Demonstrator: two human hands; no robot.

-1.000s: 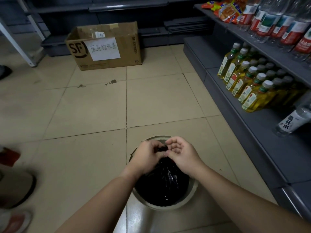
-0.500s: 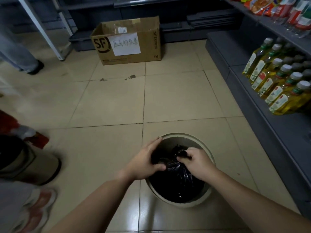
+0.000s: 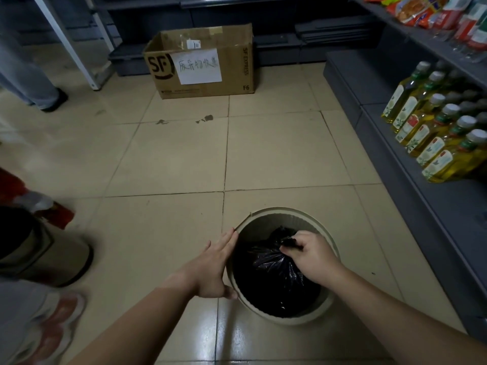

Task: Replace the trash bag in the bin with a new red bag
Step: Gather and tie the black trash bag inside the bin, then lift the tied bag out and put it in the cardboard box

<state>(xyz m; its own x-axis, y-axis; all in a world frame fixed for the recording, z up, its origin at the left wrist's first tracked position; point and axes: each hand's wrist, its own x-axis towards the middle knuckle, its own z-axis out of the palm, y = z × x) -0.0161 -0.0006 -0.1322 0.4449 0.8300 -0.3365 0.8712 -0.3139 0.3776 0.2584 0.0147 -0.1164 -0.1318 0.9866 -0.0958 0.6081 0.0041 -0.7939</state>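
Gripping black bag [image 3: 274, 272], right hand [image 3: 312, 255]; left hand [image 3: 213, 267] flat against bin [image 3: 266, 219].

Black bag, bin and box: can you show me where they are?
Black bag [image 3: 274, 275]: head view, its shiny side.
Bin [image 3: 274, 214]: head view, far rim.
Box [image 3: 200, 85]: head view, front wall.

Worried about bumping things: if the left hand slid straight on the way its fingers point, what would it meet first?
Probably nothing soon: the left hand points along the bin rim's outside toward bare floor; depth is unclear.
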